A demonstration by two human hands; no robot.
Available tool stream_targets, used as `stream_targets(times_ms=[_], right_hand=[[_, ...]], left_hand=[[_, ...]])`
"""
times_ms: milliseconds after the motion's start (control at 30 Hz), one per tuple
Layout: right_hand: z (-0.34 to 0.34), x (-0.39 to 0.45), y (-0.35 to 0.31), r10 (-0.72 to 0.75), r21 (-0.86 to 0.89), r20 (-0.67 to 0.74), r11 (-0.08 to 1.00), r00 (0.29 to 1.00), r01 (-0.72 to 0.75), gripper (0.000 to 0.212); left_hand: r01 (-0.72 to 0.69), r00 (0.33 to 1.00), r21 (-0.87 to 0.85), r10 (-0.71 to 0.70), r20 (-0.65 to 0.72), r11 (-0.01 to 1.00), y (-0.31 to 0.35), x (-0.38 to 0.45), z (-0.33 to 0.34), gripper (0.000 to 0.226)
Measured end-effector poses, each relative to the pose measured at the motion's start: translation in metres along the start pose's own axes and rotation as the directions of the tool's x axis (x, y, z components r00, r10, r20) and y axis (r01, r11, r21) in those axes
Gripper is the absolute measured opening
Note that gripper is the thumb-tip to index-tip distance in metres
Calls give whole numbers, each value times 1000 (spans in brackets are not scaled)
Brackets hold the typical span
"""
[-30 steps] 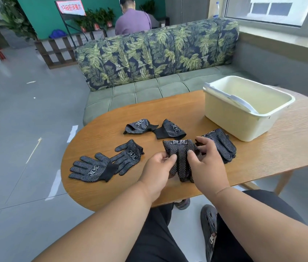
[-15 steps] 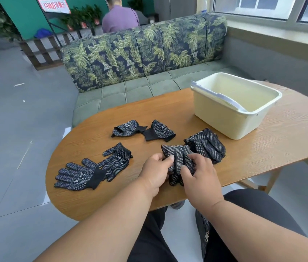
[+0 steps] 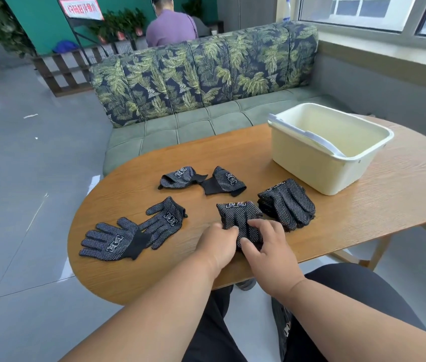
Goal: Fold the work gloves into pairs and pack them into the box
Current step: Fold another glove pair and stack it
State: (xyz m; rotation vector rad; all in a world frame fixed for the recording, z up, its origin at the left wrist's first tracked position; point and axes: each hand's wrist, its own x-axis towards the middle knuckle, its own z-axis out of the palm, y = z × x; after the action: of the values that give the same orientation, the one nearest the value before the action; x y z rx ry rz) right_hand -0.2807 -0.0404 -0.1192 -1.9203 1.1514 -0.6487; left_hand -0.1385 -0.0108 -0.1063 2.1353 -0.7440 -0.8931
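A folded pair of black dotted work gloves (image 3: 236, 214) lies on the wooden table (image 3: 363, 220) near its front edge. My left hand (image 3: 217, 244) grips its left side and my right hand (image 3: 265, 244) pinches its lower right part. Just right of it sits a stack of folded gloves (image 3: 287, 202). Two flat gloves (image 3: 133, 231) lie overlapped at the left. Two crumpled gloves (image 3: 201, 178) lie cuff to cuff behind. The cream plastic box (image 3: 311, 168) stands at the back right, with a white handle bar across its rim and nothing else seen inside.
A leaf-print sofa (image 3: 206, 74) with green seat cushions stands close behind the table. A person in a purple shirt (image 3: 170, 30) sits beyond it with their back turned. Grey floor stretches to the left. My legs are under the table's front edge.
The folded pair came down from in front of me onto the table, and both hands now hold it lower. The view shifted a little.
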Motion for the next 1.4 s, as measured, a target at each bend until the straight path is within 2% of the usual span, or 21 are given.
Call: stream_targets(times_ms=[100, 233, 467, 600, 767, 900, 967, 1033, 1100, 1233, 1300, 1400], right_hand=[[5, 3, 0, -57, 43, 67, 998, 996, 54, 47], [17, 8, -6, -117, 17, 151, 993, 982, 116, 53], [30, 14, -10, -103, -215, 143, 967, 984, 133, 72], [31, 23, -7, -79, -264, 118, 958, 990, 108, 72], [27, 39, -11, -53, -282, 84, 956, 995, 75, 71], [31, 42, -4, -52, -335, 97, 939, 994, 82, 68], [33, 42, 0, -76, -344, 81, 934, 994, 99, 63], [35, 43, 4, -93, -339, 61, 935, 994, 108, 60], [37, 43, 8, -122, -346, 39, 930, 992, 128, 58], [38, 42, 11, -154, -362, 21, 920, 988, 151, 57], [38, 42, 11, -158, -357, 10, 922, 987, 151, 56], [38, 42, 12, -163, -360, 6, 920, 987, 154, 56]], left_hand=[[9, 999, -131, -13, -32, 991, -6, -2, -6, 32], [-4, 997, -192, -12, -79, 981, -18, -1, -23, 20], [-70, 987, -336, 113, 110, 939, -26, -5, -43, 20], [-59, 972, -424, 148, 181, 904, -23, -3, -42, 27], [-56, 961, -506, 183, 205, 861, -9, 6, -35, 36], [-27, 984, -386, 93, 155, 922, -11, 11, -35, 22], [-18, 990, -388, 71, 123, 922, -12, 10, -40, 14], [-48, 995, -334, 75, 69, 942, -11, 12, -48, 20], [-103, 995, -226, 102, -15, 969, -9, 18, -62, 39], [-168, 971, 68, 177, -159, 983, 2, 48, -93, 41], [-174, 951, 303, 240, -194, 937, 6, 67, -106, 45], [-165, 954, 663, 288, -79, 730, 6, 92, -117, 49]])
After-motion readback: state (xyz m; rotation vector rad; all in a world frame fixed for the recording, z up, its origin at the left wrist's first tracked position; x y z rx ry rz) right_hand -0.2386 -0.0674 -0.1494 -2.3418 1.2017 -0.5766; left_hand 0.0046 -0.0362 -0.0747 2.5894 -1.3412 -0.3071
